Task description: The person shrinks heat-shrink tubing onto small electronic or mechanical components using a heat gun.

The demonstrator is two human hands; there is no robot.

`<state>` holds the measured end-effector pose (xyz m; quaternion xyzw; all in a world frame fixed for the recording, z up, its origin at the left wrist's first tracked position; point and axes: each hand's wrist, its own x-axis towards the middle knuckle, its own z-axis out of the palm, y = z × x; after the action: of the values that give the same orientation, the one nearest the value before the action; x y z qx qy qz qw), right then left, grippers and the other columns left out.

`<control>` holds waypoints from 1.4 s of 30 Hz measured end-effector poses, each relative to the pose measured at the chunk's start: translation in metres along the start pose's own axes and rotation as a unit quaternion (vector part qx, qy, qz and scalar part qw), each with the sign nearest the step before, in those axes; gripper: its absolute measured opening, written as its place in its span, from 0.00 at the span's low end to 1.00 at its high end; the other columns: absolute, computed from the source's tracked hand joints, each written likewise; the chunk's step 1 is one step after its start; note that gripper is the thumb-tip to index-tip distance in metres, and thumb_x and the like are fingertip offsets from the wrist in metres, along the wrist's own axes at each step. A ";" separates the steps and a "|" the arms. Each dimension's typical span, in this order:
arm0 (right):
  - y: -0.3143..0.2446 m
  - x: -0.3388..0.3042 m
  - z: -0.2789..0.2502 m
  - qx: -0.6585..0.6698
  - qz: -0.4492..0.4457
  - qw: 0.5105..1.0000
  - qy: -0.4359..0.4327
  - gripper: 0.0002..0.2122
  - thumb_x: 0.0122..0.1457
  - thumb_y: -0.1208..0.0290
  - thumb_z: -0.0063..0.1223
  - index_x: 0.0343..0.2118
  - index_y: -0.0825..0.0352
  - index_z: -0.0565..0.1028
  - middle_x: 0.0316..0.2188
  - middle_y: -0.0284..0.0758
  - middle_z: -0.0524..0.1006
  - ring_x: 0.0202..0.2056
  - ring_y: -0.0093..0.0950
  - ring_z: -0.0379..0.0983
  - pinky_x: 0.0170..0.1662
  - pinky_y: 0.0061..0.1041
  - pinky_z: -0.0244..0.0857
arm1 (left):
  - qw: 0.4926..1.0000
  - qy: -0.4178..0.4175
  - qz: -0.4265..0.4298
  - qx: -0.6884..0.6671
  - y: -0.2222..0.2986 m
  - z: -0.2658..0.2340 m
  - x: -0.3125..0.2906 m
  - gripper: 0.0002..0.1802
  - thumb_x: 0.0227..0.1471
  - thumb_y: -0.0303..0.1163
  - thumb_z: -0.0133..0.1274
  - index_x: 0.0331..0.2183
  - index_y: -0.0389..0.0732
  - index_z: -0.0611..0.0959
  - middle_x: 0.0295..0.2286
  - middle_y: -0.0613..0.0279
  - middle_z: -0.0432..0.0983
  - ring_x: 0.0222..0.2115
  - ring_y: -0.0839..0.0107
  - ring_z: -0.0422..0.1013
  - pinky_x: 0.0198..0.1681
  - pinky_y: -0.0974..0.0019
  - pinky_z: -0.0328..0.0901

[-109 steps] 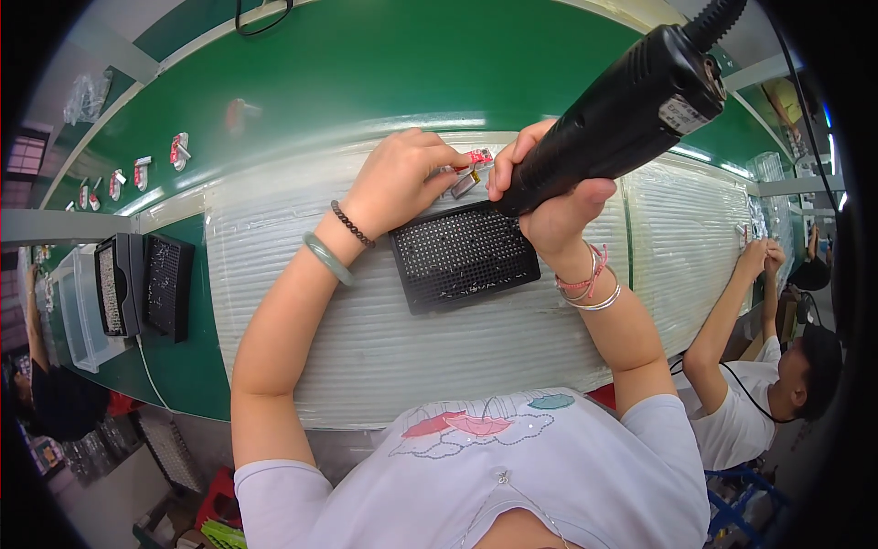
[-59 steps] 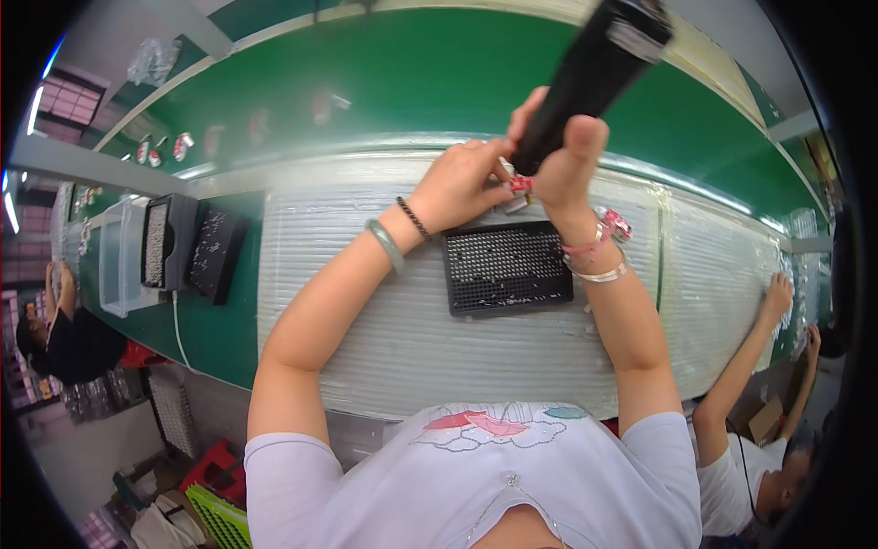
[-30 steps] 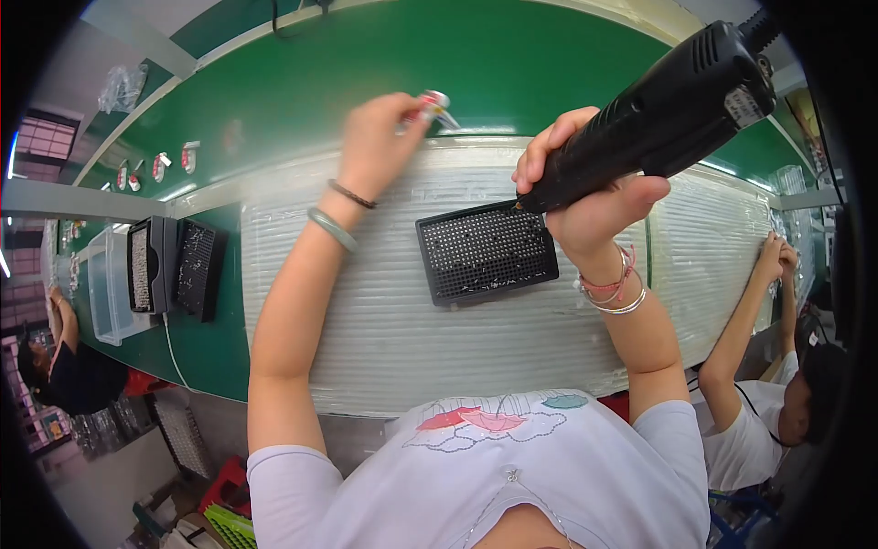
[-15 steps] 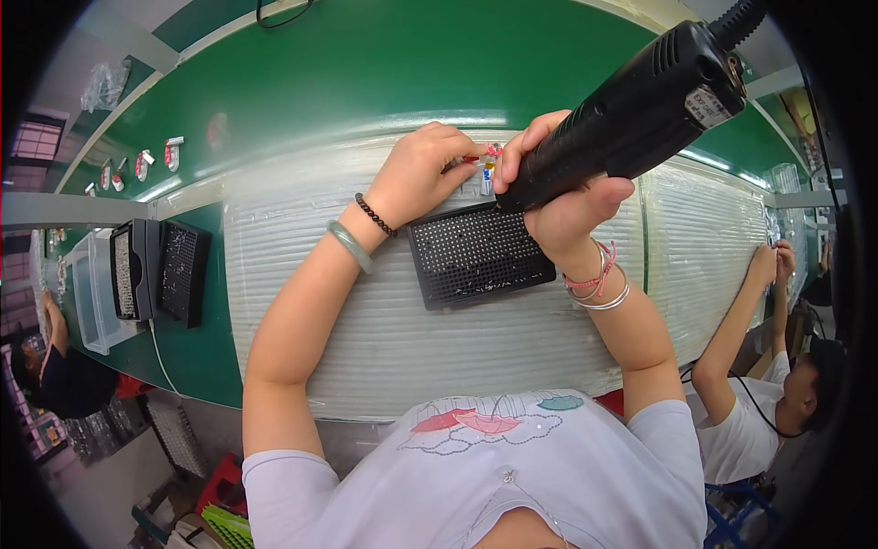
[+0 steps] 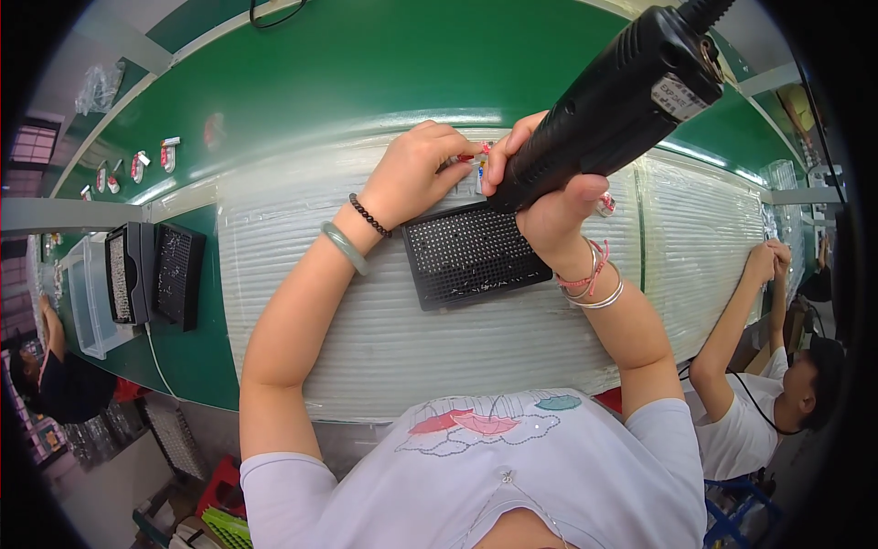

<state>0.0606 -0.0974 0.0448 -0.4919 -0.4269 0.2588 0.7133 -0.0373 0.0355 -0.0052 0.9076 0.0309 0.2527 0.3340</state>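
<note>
My right hand [image 5: 556,215] is wrapped round a thick black corded electric screwdriver [image 5: 615,102], which slants from upper right down towards my left hand. Its tip is hidden behind my fingers. The fingers of my left hand [image 5: 422,169] are pinched on a small red-and-white part [image 5: 486,149], with a bit of blue near its lower end; my right hand covers some of it. Just below both hands lies a black perforated screw tray [image 5: 428,295], its holes filled in rows with tiny silvery screws and some lying loose at the near side.
Ribbed translucent sheeting [image 5: 366,366] covers the green bench [image 5: 347,78]. Small red-and-white parts [image 5: 168,155] lie at the far left. Another black tray [image 5: 178,274], a screw feeder box [image 5: 125,274] and a clear bin [image 5: 89,302] stand left. Co-workers sit at both sides.
The screwdriver and my right hand have shifted slightly left, and a small red-and-white piece now shows to the right of that hand. My left hand keeps its pinch.
</note>
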 end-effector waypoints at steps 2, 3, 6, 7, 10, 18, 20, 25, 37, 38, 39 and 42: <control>0.000 0.000 0.001 -0.003 0.028 1.000 -0.010 0.42 0.37 0.22 0.36 0.30 0.68 0.64 0.17 0.33 0.67 0.19 0.24 0.67 0.22 0.21 0.63 | 1.000 0.003 0.003 0.002 0.000 0.000 0.000 0.11 0.41 0.26 0.57 0.33 0.41 0.81 0.25 0.61 0.74 0.30 0.61 0.70 0.34 0.63 0.66; -0.001 0.000 0.002 -0.004 0.027 1.000 -0.010 0.42 0.37 0.22 0.36 0.30 0.68 0.64 0.17 0.33 0.67 0.19 0.24 0.67 0.22 0.21 0.63 | 1.000 0.009 0.009 0.005 0.001 0.000 0.000 0.11 0.41 0.26 0.56 0.33 0.41 0.81 0.25 0.61 0.74 0.30 0.61 0.69 0.34 0.63 0.66; -0.003 0.002 0.005 -0.019 0.036 0.999 -0.005 0.42 0.36 0.22 0.37 0.30 0.68 0.65 0.17 0.33 0.67 0.19 0.24 0.67 0.22 0.21 0.63 | 1.000 0.005 0.011 0.005 0.000 -0.001 0.000 0.11 0.41 0.25 0.56 0.32 0.41 0.81 0.26 0.60 0.74 0.30 0.61 0.69 0.34 0.63 0.66; -0.002 0.002 0.004 -0.019 0.034 0.999 -0.015 0.42 0.36 0.22 0.37 0.30 0.68 0.65 0.16 0.34 0.67 0.18 0.25 0.67 0.22 0.21 0.64 | 1.000 -0.006 0.007 0.001 0.000 -0.001 0.001 0.10 0.41 0.25 0.56 0.32 0.41 0.81 0.26 0.60 0.74 0.30 0.61 0.69 0.34 0.63 0.66; -0.006 0.005 0.003 -0.007 0.006 1.000 -0.005 0.43 0.36 0.21 0.36 0.30 0.69 0.65 0.16 0.36 0.68 0.17 0.25 0.67 0.22 0.22 0.64 | 0.999 0.041 0.025 -0.009 0.001 0.001 0.000 0.10 0.41 0.25 0.56 0.32 0.41 0.81 0.27 0.60 0.74 0.31 0.60 0.69 0.34 0.62 0.66; -0.020 0.046 -0.016 -0.057 -0.062 0.994 0.068 0.43 0.37 0.20 0.28 0.27 0.67 0.66 0.16 0.36 0.69 0.17 0.26 0.66 0.21 0.23 0.63 | 1.000 -0.008 -0.002 -0.016 0.010 -0.002 0.003 0.12 0.42 0.23 0.56 0.34 0.41 0.81 0.28 0.60 0.75 0.32 0.63 0.70 0.34 0.64 0.67; -0.005 0.046 -0.017 -0.044 -0.050 0.994 0.084 0.43 0.37 0.20 0.30 0.27 0.67 0.66 0.16 0.36 0.69 0.18 0.26 0.66 0.22 0.22 0.63 | 1.000 -0.015 0.009 0.002 0.006 -0.001 0.003 0.13 0.42 0.22 0.57 0.35 0.41 0.81 0.29 0.60 0.76 0.32 0.65 0.70 0.33 0.66 0.68; 0.014 0.049 -0.020 -0.014 -0.075 0.995 0.069 0.38 0.43 0.26 0.36 0.25 0.69 0.67 0.14 0.35 0.69 0.16 0.23 0.67 0.20 0.19 0.61 | 1.000 -0.011 0.017 0.005 0.007 -0.002 0.003 0.11 0.42 0.22 0.56 0.34 0.40 0.81 0.30 0.60 0.76 0.32 0.64 0.71 0.34 0.66 0.68; -0.017 0.048 -0.012 -0.052 -0.061 0.993 0.087 0.45 0.34 0.18 0.27 0.27 0.67 0.66 0.16 0.36 0.69 0.17 0.25 0.66 0.22 0.21 0.63 | 0.999 0.049 -0.014 0.019 0.024 -0.013 0.013 0.08 0.43 0.28 0.57 0.30 0.39 0.81 0.28 0.58 0.74 0.32 0.61 0.69 0.37 0.62 0.65; -0.020 0.049 -0.013 -0.056 -0.065 0.992 0.095 0.45 0.34 0.18 0.26 0.27 0.67 0.67 0.16 0.36 0.70 0.18 0.25 0.67 0.22 0.21 0.63 | 0.999 0.045 -0.012 0.021 0.027 -0.014 0.016 0.08 0.43 0.28 0.57 0.30 0.39 0.81 0.28 0.58 0.74 0.32 0.61 0.69 0.37 0.62 0.65; -0.022 0.052 -0.015 -0.053 -0.065 0.992 0.097 0.45 0.34 0.18 0.26 0.27 0.67 0.67 0.16 0.36 0.70 0.18 0.25 0.67 0.22 0.21 0.63 | 0.999 0.023 -0.011 0.046 0.032 -0.014 0.017 0.07 0.43 0.27 0.57 0.29 0.39 0.81 0.27 0.58 0.73 0.31 0.61 0.69 0.35 0.62 0.64; -0.031 0.061 -0.026 0.043 -0.198 0.975 0.087 0.35 0.49 0.32 0.40 0.24 0.72 0.68 0.13 0.34 0.68 0.14 0.22 0.67 0.17 0.18 0.60 | 0.997 -0.016 -0.004 0.069 0.041 -0.006 0.030 0.05 0.43 0.28 0.56 0.27 0.38 0.81 0.24 0.57 0.71 0.29 0.59 0.69 0.33 0.61 0.65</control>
<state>0.1124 -0.0739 0.0910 -0.3870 -0.4409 0.0867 0.8052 -0.0184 0.0139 0.0369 0.9323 0.0464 0.2341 0.2717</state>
